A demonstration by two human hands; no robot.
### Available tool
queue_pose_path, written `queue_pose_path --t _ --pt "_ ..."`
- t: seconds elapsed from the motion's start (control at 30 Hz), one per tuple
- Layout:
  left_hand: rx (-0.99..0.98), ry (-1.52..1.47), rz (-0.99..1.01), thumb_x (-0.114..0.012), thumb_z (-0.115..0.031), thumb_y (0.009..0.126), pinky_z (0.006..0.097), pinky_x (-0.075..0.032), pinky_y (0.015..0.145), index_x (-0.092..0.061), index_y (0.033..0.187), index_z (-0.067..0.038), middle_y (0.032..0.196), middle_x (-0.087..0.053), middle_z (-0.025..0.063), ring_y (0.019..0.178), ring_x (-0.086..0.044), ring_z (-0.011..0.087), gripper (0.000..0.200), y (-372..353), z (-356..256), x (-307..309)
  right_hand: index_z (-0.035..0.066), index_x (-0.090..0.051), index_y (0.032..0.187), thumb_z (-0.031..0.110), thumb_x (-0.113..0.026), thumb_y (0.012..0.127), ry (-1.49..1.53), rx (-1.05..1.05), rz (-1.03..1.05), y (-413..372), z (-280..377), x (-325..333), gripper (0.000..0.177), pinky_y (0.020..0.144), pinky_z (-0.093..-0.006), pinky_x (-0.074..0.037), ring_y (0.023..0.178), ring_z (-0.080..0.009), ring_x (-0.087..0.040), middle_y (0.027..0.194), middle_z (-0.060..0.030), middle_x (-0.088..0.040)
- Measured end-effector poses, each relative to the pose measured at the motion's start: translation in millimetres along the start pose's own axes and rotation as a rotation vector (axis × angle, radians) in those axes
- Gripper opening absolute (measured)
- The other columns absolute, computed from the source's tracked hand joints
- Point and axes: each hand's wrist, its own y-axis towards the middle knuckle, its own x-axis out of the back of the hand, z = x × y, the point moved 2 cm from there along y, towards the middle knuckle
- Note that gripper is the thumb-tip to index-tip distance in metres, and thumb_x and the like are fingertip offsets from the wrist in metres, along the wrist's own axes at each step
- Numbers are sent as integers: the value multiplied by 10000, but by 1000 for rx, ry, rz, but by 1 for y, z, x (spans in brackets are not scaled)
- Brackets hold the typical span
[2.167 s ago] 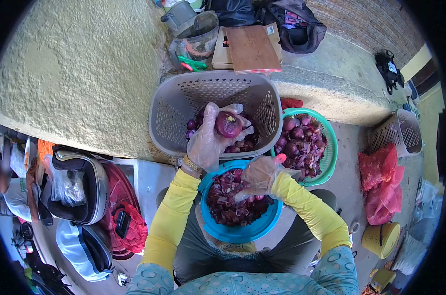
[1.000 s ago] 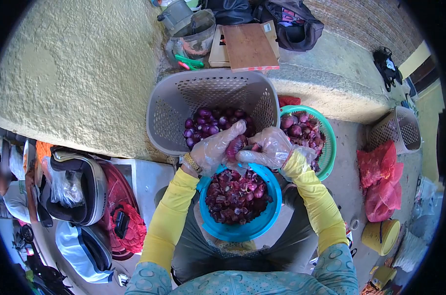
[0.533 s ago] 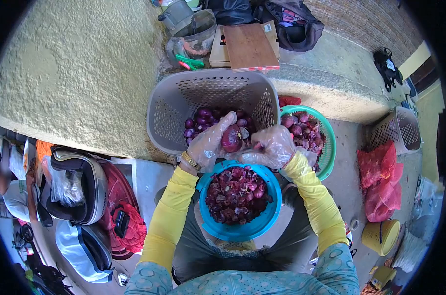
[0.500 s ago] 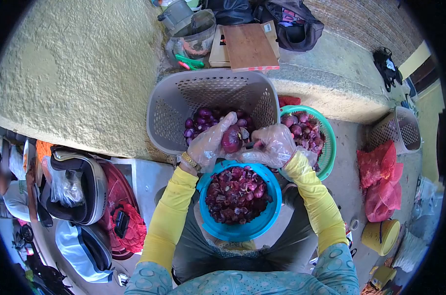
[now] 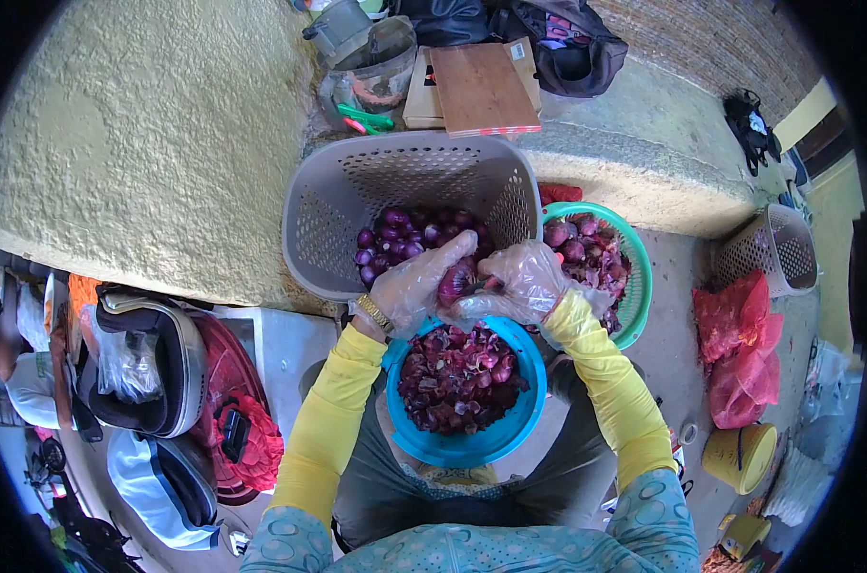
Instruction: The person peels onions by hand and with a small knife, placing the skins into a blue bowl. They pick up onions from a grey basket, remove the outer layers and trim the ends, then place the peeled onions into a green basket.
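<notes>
My left hand [image 5: 407,288], in a clear plastic glove, is closed around a red onion [image 5: 455,283] above the front of the grey basket. Close against the onion's right side is my gloved right hand [image 5: 524,279], its fingers curled round what looks like a small knife [image 5: 493,284], mostly hidden by the fingers. Below both hands, a blue basin [image 5: 537,382] between my knees holds onion skins [image 5: 457,387]. Smooth purple onions [image 5: 395,234] lie in the bottom of the grey perforated basket [image 5: 305,210]. Onions with loose skins fill the green basket [image 5: 644,277] at the right.
A wooden board [image 5: 481,86] lies on a box on the ledge behind the grey basket. Red mesh sacks [image 5: 739,353] and a yellow bucket [image 5: 744,458] are on the floor at right. Helmets [image 5: 180,372] and a red tub [image 5: 228,344] stand at left.
The onion and my left hand have turned and dropped slightly toward me, bringing the onion closer to my right fingers. More of the purple onions in the grey basket now shows.
</notes>
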Motion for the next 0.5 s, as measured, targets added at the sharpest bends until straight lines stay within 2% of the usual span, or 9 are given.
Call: queue_pose_path --t 0.03,0.07,0.17,0.2,0.23,0.27,0.3,0.37,0.5 --pt "143 -243 -129 -613 -219 954 392 -558 952 -411 1525 -108 1379 -596 143 1216 -622 261 616 3 -6 -4 79 -716 722 713 -725 763 0 -1 0 0 0 0 635 607 -492 -531 653 -385 -685 664 -163 -672" --pt "286 -486 -258 -529 -483 1055 363 -598 866 -546 1451 -118 1325 -639 56 1196 -626 185 538 4 -11 -6 77 -707 719 687 -741 770 7 7 2 0 0 -1 613 602 -485 -527 648 -388 -681 662 -164 -669" --pt "391 -453 -232 -518 -506 1052 357 -596 860 -549 1455 -116 1310 -639 49 1210 -618 177 561 -1 -34 -2 75 -705 720 655 -752 788 24 7 11 0 2 -1 586 594 -478 -522 639 -389 -675 652 -168 -663" --pt "390 -454 -232 -518 -506 1052 357 -596 860 -549 1455 -116 1310 -639 49 1210 -618 177 561 -4 -32 -1 75 -711 724 649 -748 799 34 -3 20 0 3 -1 579 592 -480 -521 634 -388 -674 645 -172 -660" --pt "130 -125 -189 -577 -247 989 392 -556 952 -414 1529 -123 1360 -603 128 1197 -626 256 577 -6 -32 2 75 -711 724 649 -748 799 33 -4 21 -1 4 1 579 592 -480 -521 634 -388 -674 645 -172 -660" --pt "-129 205 -141 -636 12 926 428 -515 1045 -278 1602 -130 1410 -567 208 1185 -635 336 778 -8 -32 3 77 -717 726 645 -742 809 51 -37 48 -1 6 2 575 589 -483 -519 627 -385 -673 641 -174 -657" --pt "-128 206 -141 -636 12 926 428 -515 1045 -278 1602 -130 1410 -567 208 1185 -635 336 778 -7 -21 4 78 -722 728 642 -736 820 69 -69 74 -1 7 2 571 586 -487 -516 620 -382 -672 637 -175 -655" --pt "30 41 -51 -593 28 962 412 -531 1031 -290 1603 -162 1406 -560 192 1177 -631 341 734 -4 1 7 81 -725 725 645 -732 823 41 -54 73 0 9 2 573 582 -484 -516 615 -376 -672 635 -166 -658" --pt "90 -5 -108 -564 19 995 393 -564 982 -305 1599 -177 1392 -556 182 1155 -632 317 686 -4 -25 4 80 -760 740 720 -654 844 87 -9 49 -1 12 4 657 625 -492 -536 641 -390 -681 653 -181 -674"
